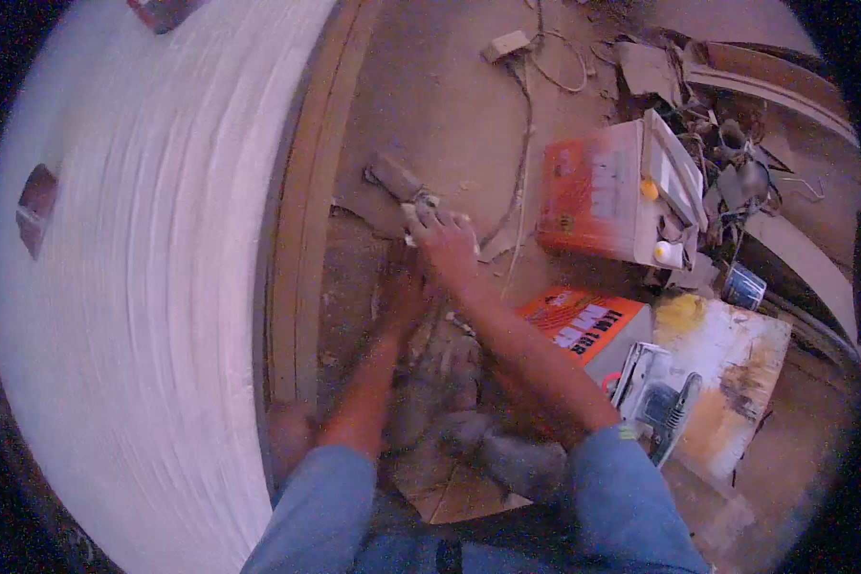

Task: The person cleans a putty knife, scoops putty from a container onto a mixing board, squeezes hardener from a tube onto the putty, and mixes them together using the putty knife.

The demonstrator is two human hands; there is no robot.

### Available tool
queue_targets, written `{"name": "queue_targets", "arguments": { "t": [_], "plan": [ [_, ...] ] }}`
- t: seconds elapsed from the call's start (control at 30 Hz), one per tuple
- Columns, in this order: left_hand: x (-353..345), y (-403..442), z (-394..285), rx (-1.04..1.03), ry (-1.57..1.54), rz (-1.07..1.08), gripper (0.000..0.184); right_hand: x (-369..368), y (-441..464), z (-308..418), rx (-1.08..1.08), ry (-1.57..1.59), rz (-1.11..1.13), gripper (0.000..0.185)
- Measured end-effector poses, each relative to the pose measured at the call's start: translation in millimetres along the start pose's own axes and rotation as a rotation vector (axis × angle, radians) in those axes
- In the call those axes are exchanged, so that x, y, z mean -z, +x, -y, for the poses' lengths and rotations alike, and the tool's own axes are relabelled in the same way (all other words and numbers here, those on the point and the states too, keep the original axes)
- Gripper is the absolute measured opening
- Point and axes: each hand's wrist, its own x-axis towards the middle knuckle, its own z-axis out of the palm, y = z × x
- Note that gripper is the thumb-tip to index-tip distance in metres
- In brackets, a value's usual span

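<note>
My right hand reaches forward over the dusty floor, its fingers bent over a small pale thing that I cannot make out. Just beyond the fingertips lies a dusty, elongated object, perhaps a power tool; whether the hand touches it is unclear. Close beside and slightly below, my left hand is dark and blurred, with its fingers partly hidden near the right wrist. Under my forearms, a dusty foot shows beside greyish cloth.
A plastic-wrapped surface with a wooden edge fills the left. To the right are an orange-white box, a second orange box, a stained white board and a sander-like tool. A cable crosses the floor near scrap.
</note>
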Motion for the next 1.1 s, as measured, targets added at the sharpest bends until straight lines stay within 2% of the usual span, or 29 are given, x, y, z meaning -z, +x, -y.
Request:
{"name": "queue_targets", "arguments": {
  "t": [0.03,0.07,0.13,0.23,0.3,0.33,0.37,0.4,0.43,0.5,0.6,0.67,0.7,0.73,0.8,0.87,1.0,1.07,1.1],
  "plan": [
    [7,1,-5,-0.010,-0.008,-0.004,0.073,-6,3,0,-0.019,-0.018,-0.151,0.045],
    [19,4,-9,0.055,-0.142,-0.008,0.072,-10,8,0,-0.028,-0.032,-0.306,0.048],
    [26,7,-8,0.124,-0.272,-0.002,0.071,-20,2,4,-0.062,0.019,-0.289,0.049],
    [-11,-1,10,0.106,-0.312,-0.061,0.070,-40,-20,19,-0.078,0.085,-0.298,0.049],
    [-20,-2,20,0.174,-0.287,0.031,0.070,-40,-17,13,-0.054,0.088,-0.346,0.048],
    [-15,0,17,0.197,-0.276,0.060,0.070,-28,-4,4,-0.145,0.121,-0.146,0.046],
    [20,5,-7,0.167,-0.046,0.059,0.069,-18,8,-2,-0.234,0.159,0.056,0.045],
    [40,6,-20,0.143,0.183,0.060,0.068,-14,15,-10,-0.226,0.172,0.056,0.045],
    [43,6,-19,0.149,0.196,0.064,0.068,-8,21,-18,-0.216,0.198,0.044,0.043],
    [47,13,-17,0.116,0.049,0.089,0.064,-10,23,-22,-0.205,0.220,0.027,0.042],
    [33,8,-11,0.098,0.100,0.037,0.064,-29,7,-21,-0.011,0.023,-0.125,0.041],
    [26,10,-9,0.117,0.086,0.056,0.063,-22,17,-26,-0.045,0.111,0.036,0.043],
    [24,10,-8,0.126,0.077,0.061,0.063,-18,18,-26,-0.046,0.099,0.024,0.043],
    [19,10,-7,0.135,0.068,0.067,0.063,-16,17,-22,-0.133,0.019,0.186,0.045],
    [10,2,1,0.120,-0.126,0.084,0.061,-11,13,-16,-0.220,-0.056,0.350,0.048],
    [2,2,3,0.112,-0.055,0.092,0.060,5,7,-13,-0.027,0.184,0.031,0.049],
    [7,3,-1,0.091,0.138,0.129,0.060,13,-2,-7,-0.031,0.267,-0.054,0.048],
    [31,11,-13,0.118,0.120,0.165,0.060,-21,-9,-5,-0.114,0.002,0.000,0.047],
    [36,13,-14,0.135,0.099,0.202,0.060,-19,1,-11,-0.105,0.009,0.014,0.047]
  ]
}}
